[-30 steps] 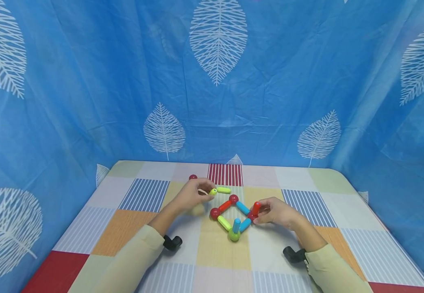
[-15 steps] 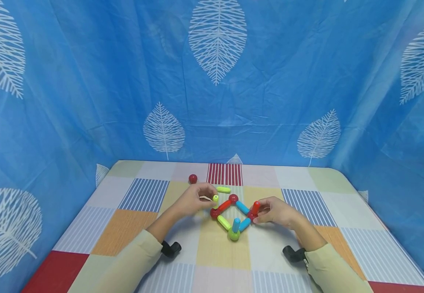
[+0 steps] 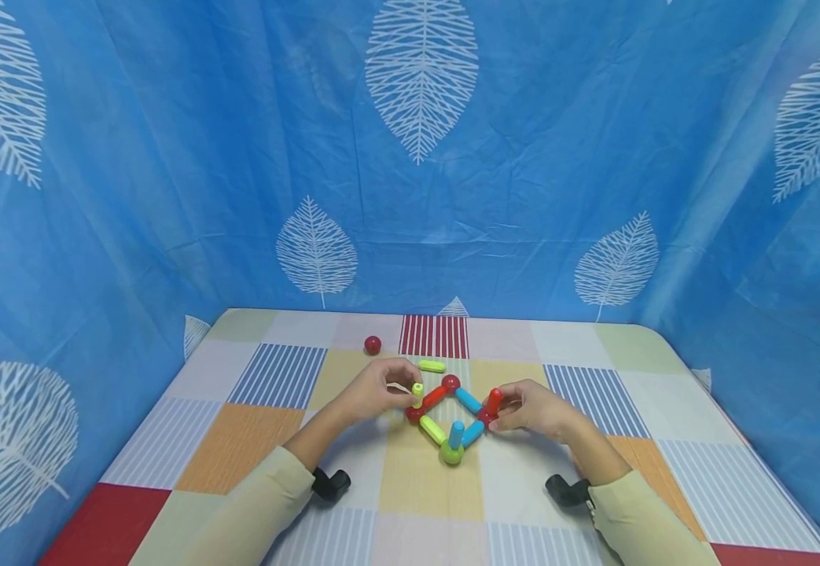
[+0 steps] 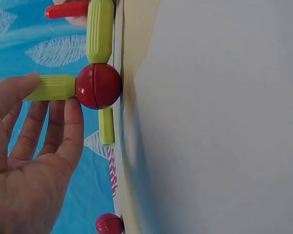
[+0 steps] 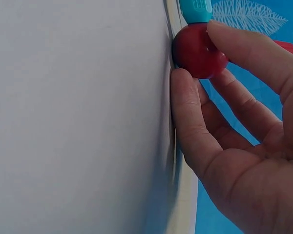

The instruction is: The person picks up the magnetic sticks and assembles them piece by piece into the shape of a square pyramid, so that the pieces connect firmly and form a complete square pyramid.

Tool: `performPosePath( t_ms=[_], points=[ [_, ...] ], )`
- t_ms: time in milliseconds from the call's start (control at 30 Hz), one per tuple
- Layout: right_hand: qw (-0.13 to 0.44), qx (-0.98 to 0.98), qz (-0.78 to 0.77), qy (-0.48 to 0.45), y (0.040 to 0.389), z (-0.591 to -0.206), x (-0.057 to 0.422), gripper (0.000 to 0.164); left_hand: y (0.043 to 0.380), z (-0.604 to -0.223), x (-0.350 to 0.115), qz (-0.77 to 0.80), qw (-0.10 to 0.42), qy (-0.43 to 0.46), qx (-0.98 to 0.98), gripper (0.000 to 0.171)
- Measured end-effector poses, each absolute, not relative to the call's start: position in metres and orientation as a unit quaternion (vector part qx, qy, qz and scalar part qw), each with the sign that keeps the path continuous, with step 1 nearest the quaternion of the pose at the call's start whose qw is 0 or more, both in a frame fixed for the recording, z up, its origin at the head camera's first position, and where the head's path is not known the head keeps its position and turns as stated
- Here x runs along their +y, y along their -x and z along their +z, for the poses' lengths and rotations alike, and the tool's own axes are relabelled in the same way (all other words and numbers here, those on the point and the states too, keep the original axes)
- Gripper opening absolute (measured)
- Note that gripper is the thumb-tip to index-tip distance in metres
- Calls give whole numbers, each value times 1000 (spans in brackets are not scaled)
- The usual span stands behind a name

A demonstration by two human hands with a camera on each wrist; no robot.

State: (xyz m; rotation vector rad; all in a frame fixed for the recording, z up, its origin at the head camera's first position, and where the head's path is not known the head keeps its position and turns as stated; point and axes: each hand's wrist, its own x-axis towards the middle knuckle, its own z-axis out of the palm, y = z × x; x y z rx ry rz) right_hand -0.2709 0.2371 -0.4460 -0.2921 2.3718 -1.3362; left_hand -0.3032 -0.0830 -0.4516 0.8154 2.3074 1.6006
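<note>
My left hand [image 3: 377,389] pinches an upright yellow-green toy building rod [image 4: 56,87] between thumb and fingers. Its lower end meets a red ball [image 4: 97,86], the left corner of a four-sided frame lying on the table. At the right corner, the fingers and thumb of my right hand [image 3: 540,410] grip another red ball [image 5: 198,51], which carries an upright red rod [image 3: 495,401]. A green ball [image 3: 451,453] makes the near corner, topped by an upright blue rod [image 3: 457,435]. A third red ball [image 3: 450,383] forms the far corner. Red, blue and yellow-green rods link the balls.
Behind the frame, a loose yellow-green rod [image 3: 432,366] lies on the patchwork tablecloth [image 3: 438,491]. Farther back to the left sits a loose red ball [image 3: 373,345]. A blue leaf-patterned curtain [image 3: 509,196] surrounds the table's back and sides.
My left hand has come down and nearer with the yellow-green rod, turning it upright onto the left red ball. The loose red ball behind shows fully now. My right hand has stayed put.
</note>
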Motion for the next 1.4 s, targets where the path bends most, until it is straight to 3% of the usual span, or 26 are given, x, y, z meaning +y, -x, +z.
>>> performPosePath(
  t_ms=[233,467,833,1033,1233,1400],
  points=[
    [201,852,-472,102,271,-445,235,37,303,-450,-86,548,120,-284,778,20],
    [189,857,-466,114,270,-444,234,33,301,-450,-87,491,141,-285,811,35],
    [119,890,-433,81,280,-448,232,23,290,-451,-88,452,187,-330,807,23],
    [144,895,-414,80,268,-435,232,18,295,-454,-76,415,133,-303,847,20],
    [249,869,-399,154,248,-423,217,31,302,-452,-61,374,110,-277,878,44],
    [213,896,-357,156,237,-427,196,47,306,-452,-54,346,120,-301,881,50]
  ],
)
